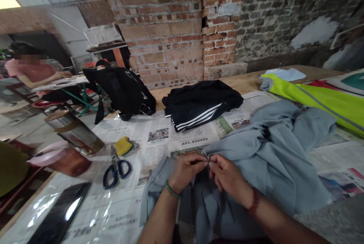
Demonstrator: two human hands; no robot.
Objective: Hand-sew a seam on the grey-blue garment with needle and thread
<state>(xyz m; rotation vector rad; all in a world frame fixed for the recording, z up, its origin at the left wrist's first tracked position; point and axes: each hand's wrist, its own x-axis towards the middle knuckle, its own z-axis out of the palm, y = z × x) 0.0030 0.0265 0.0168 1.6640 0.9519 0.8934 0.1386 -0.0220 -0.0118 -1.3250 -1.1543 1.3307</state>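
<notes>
A grey garment (273,160), crumpled, lies across the table's front and hangs down in front of me. Above it my left hand (189,166), with a green bead bracelet, is closed in a pinch on what looks like a small fold of the grey cloth. My right hand (226,172), wearing a red bead bracelet, also pinches, its fingertips meeting the left ones. A thin pale sliver (206,156) shows at the fingertips, too small to name surely. Left of the hands lie dark-handled scissors (116,170) and a yellow sponge-like piece (123,145).
Newspaper under clear plastic (116,213) covers the table. A phone (61,213), pink-lidded container (65,158) and metal flask (75,132) stand or lie left. Behind are a black bag (122,90), black striped clothing (201,103) and a yellow vest (315,99). Another person (31,69) sits far left.
</notes>
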